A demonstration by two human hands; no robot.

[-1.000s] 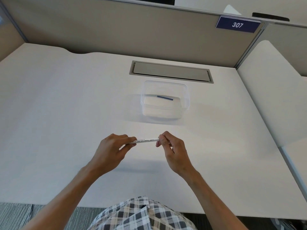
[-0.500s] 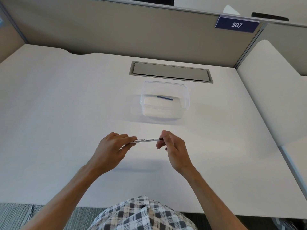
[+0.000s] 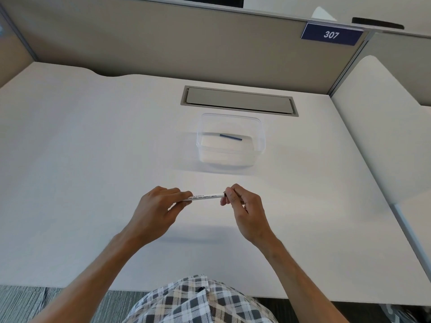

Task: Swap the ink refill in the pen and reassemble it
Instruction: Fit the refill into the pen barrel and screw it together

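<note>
Head view: you hold the pen level above the white desk, stretched between your two hands. Your left hand grips the left end of the white barrel, with fingers curled over it and the thumb beneath. Your right hand pinches the right end, where a short dark piece shows just at your fingertips; whether that piece is seated in the barrel or partly out, you cannot tell from here. Black print runs along the barrel between your hands.

Farther back on the desk, well apart from your hands, stands a clear plastic container. A thin blue refill lies flat inside it, toward the back wall. Behind the container, a grey cable flap is set into the desk. On the partition at the upper right hangs a blue plate reading 307. Your checked shirt shows at the bottom edge.
</note>
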